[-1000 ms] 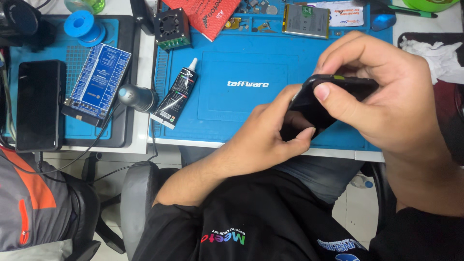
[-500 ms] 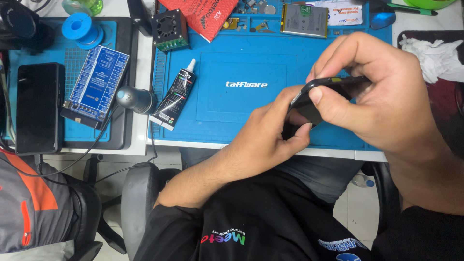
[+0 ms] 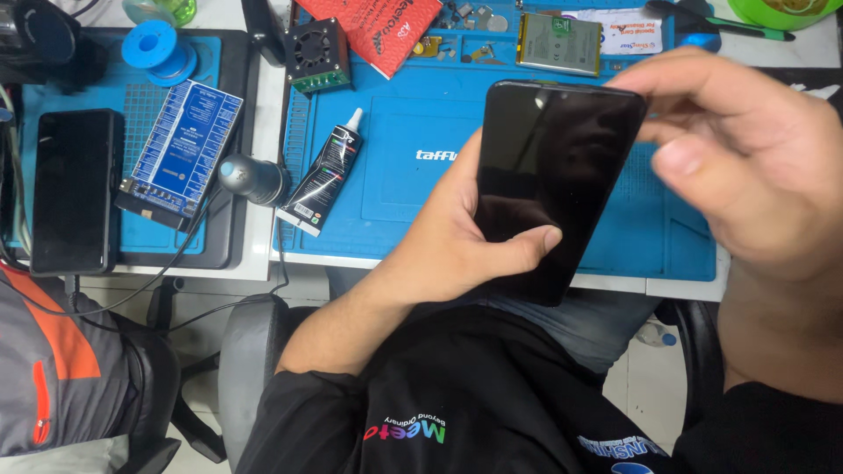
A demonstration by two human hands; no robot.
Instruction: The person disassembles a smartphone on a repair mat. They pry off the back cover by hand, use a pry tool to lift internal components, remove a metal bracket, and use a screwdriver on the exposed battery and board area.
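Note:
A black smartphone (image 3: 553, 167) faces up toward me, its dark screen blank, held above the blue work mat (image 3: 395, 202). My left hand (image 3: 457, 241) grips it from below, thumb pressed across the lower part of the screen. At the phone's upper right corner my right hand (image 3: 738, 167) touches the top edge with its fingertips, the thumb hovering beside the right edge.
On the mat lie a black glue tube (image 3: 325, 171), a small fan block (image 3: 316, 54), a red booklet (image 3: 382, 26) and a flat battery (image 3: 559, 44). To the left are a blue circuit board (image 3: 184, 154), a second dark phone (image 3: 75, 189), a blue solder spool (image 3: 158, 48) and cables.
The phone was held edge-on between both hands; it has been turned so its screen faces me. My right hand has shifted from wrapping the phone to touching its upper corner.

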